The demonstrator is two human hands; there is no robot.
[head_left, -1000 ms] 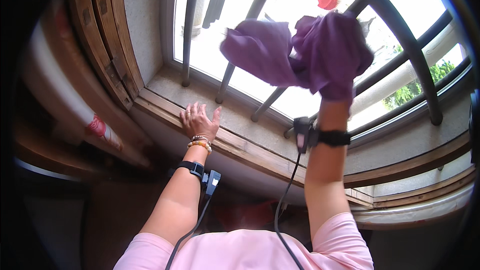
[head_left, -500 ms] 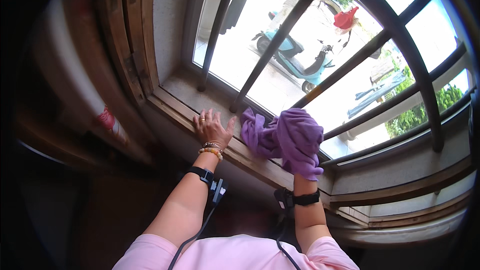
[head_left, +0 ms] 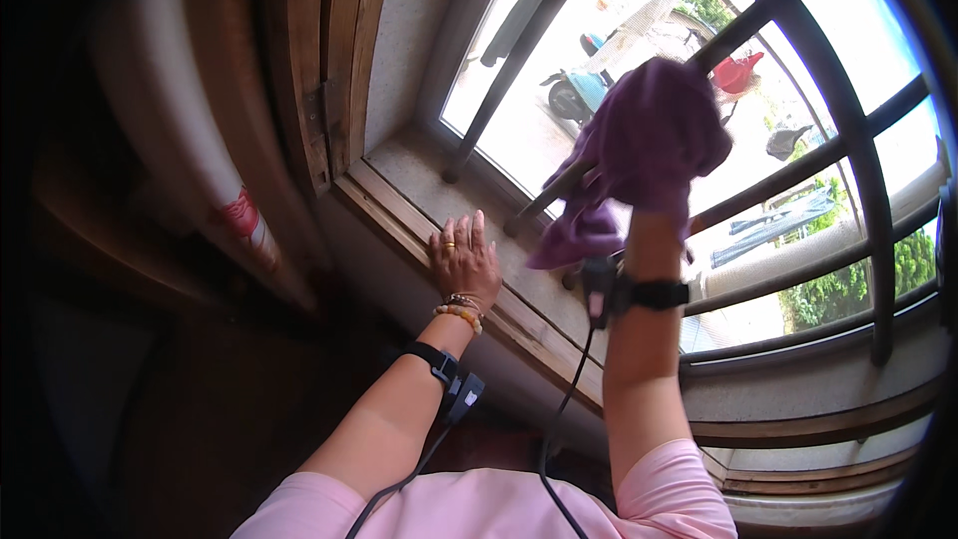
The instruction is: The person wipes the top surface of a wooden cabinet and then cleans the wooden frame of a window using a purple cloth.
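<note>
Evidently, the left hand [head_left: 466, 260] is laid flat on the sill [head_left: 394, 220], its fingers extended and nothing held. Next to the right, the leftmost bar [head_left: 529, 50] is left bare, while the second bar [head_left: 549, 197] is partly covered by the cloth [head_left: 649, 130], whose loose end is hung low near the sill. The right hand is hidden by the cloth, so whether its fingers are closed cannot be told. Farther right, the thick bar [head_left: 882, 279] is not covered. The cloth work is judged to be under way and unfinished; which bars are done and which are left cannot be told by sight
</note>
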